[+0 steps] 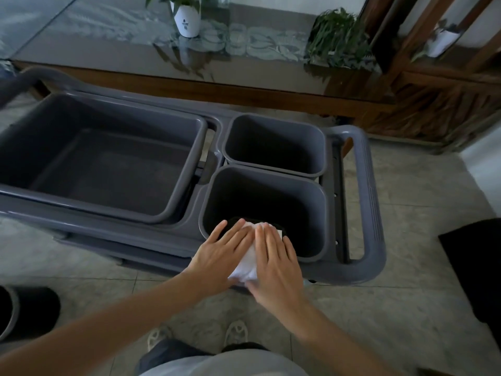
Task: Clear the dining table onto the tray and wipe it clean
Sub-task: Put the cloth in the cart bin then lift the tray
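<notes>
A white cloth (248, 263) is pressed between my two hands over the near rim of the front grey bin (311, 202) on a grey service cart (371, 213). My left hand (219, 253) lies flat on the cloth's left side with straight fingers. My right hand (276, 256) lies on its right side, fingers also straight. Something dark sits under the cloth at the bin's rim; I cannot tell what it is. The glass-topped dining table (244, 63) stands beyond the cart.
A large grey tub (184, 164) fills the cart's left side and a second small bin (273, 145) sits behind the front one. A white potted plant (187, 20) and another green plant (339, 36) stand on the table. Tiled floor lies around.
</notes>
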